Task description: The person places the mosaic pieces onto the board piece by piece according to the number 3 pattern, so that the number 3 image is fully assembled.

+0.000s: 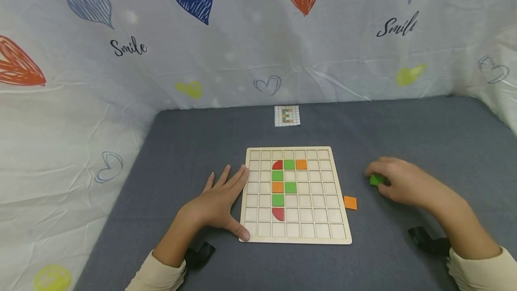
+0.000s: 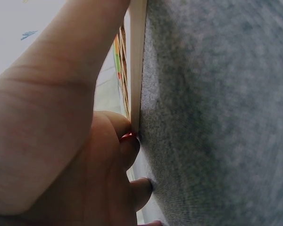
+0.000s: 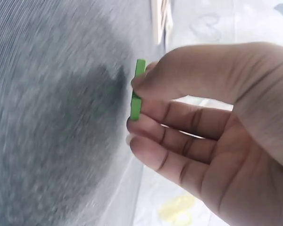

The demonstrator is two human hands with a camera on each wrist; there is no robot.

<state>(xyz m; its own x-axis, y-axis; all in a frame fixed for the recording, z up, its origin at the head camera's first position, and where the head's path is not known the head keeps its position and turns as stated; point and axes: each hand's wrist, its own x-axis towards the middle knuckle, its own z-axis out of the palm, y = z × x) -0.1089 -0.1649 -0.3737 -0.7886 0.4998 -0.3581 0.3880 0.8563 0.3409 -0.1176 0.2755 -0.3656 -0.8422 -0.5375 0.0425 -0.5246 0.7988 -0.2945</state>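
A pale wooden grid board (image 1: 315, 215) lies on the grey cloth, with red quarter-round, green and orange square tiles in some cells. My left hand (image 1: 214, 203) is spread at the board's left side, thumb on the near left corner and fingertips along the edge. In the left wrist view the fingers touch the board's side (image 2: 137, 70). To the right of the board, my right hand (image 1: 404, 181) pinches a green tile (image 1: 376, 179) between thumb and fingers. From the right wrist, the green tile (image 3: 136, 109) shows edge-on, partly covered by the thumb, close to the cloth.
An orange tile (image 1: 350, 202) lies against or just beside the board's right edge. Behind the board is a small card (image 1: 287, 116) printed with a coloured grid pattern. A white curtain (image 1: 242, 35) with hearts hangs along the table's back edge.
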